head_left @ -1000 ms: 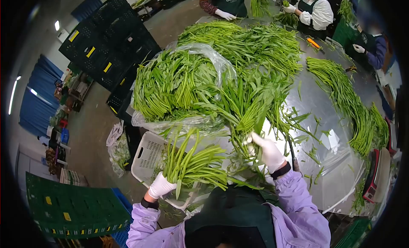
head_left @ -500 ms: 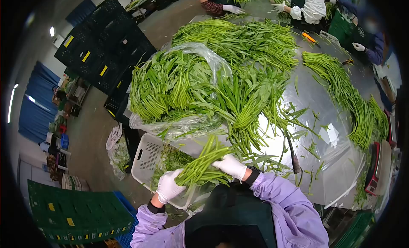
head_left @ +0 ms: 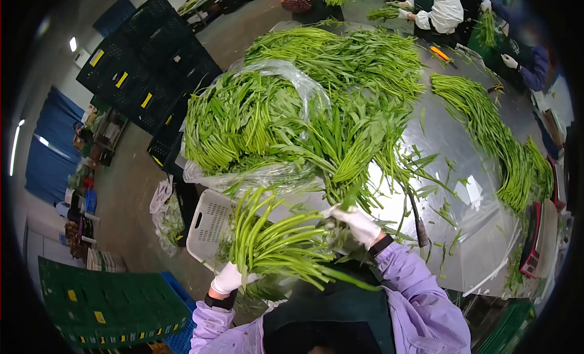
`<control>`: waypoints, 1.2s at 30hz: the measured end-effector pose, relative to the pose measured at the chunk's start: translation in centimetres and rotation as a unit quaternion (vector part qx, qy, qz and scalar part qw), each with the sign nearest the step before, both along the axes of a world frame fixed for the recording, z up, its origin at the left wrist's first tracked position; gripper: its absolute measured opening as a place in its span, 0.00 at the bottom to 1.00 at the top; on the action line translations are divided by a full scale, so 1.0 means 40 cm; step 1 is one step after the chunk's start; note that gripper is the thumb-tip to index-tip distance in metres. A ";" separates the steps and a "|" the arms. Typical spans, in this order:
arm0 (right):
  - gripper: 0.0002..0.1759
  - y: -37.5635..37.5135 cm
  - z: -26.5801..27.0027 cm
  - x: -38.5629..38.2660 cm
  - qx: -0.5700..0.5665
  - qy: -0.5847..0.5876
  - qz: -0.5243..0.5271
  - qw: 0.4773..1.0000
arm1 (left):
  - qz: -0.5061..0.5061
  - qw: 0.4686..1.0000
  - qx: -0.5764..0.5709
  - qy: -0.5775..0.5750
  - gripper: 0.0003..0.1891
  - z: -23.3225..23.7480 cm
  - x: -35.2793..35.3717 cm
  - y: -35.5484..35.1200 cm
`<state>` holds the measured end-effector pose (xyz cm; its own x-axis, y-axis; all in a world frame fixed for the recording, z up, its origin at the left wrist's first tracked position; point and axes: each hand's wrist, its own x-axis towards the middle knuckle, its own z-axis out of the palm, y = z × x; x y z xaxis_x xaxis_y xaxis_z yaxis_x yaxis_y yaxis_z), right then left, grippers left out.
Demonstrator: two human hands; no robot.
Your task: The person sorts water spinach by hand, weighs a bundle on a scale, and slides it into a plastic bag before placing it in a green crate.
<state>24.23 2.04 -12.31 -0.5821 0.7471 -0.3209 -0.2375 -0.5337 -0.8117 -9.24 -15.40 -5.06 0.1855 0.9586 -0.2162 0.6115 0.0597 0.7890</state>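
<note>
My left hand (head_left: 226,278), in a white glove, is closed around a bunch of long-stemmed leafy greens (head_left: 277,232), which looks like water spinach. The stems fan out up and to the right, above a white perforated basket (head_left: 210,223) with loose leaves in it. Just right of the bunch, my gloved right hand (head_left: 360,226) has its fingers pinched together, with a blurred green leaf (head_left: 350,199) sticking up at them. Beyond both hands, a large heap of the same greens (head_left: 340,68) covers the metal table, part of it inside a clear plastic bag (head_left: 292,80).
A row of greens (head_left: 480,122) lies along the table's right side. A tool with a brown handle (head_left: 421,233) and an orange-handled tool (head_left: 439,52) rest on the metal. Dark crates (head_left: 146,68) stand left, a green crate (head_left: 109,305) lower left. Co-workers stand across the table.
The bunch has spread into a wide fan. My left hand has moved down and left with it, while my right hand has come away to the right. A co-worker at far right now holds up greens.
</note>
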 end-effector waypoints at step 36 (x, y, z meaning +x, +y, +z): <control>0.26 -0.035 0.056 -0.181 0.242 0.173 0.246 0.922 | 0.119 0.911 -0.208 -0.336 0.29 0.019 0.041 -0.001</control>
